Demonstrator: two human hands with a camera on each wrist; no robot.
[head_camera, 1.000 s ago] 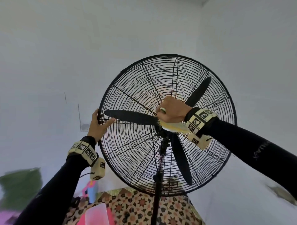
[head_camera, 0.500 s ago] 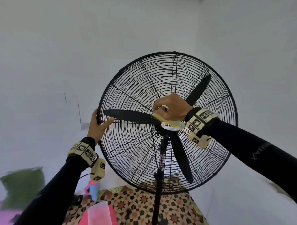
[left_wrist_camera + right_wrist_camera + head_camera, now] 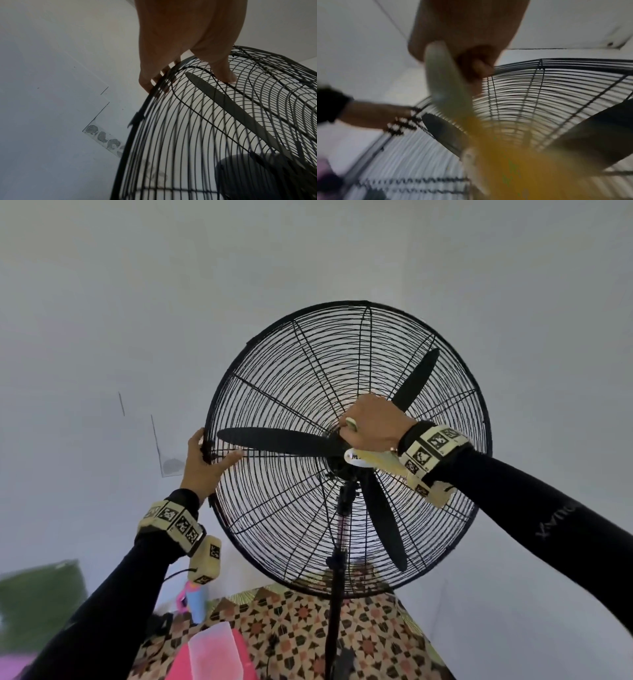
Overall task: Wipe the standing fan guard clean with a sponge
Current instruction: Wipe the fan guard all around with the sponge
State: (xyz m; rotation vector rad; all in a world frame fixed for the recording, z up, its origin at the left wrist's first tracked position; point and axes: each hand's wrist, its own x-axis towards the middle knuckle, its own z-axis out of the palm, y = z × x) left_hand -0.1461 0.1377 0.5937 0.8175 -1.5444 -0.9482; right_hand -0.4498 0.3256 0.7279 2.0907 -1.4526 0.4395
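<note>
Your left hand grips the left rim of the round black wire fan guard, fingers hooked over the outer ring and thumb laid flat across the front wires; the left wrist view shows the same hold, fingers behind the rim and thumb on the mesh of the guard. Your right hand is curled around the yellow sponge with a pale scouring face, pressing it against the front of the guard at its centre, just over the dark hub. In the right wrist view that hand is blurred, the sponge fills the lower part of the frame as a yellow smear, and the guard wires fan out behind it. Three black fan blades sit behind the mesh, one pointing left towards your left hand, one up to the right, one down. The guard stands tilted on a thin black pole before a plain white wall. Below lies a patterned floor covering in brown, red and cream, with a pink plastic object near its left edge. Both wrists carry cream bands printed with black square markers.
</note>
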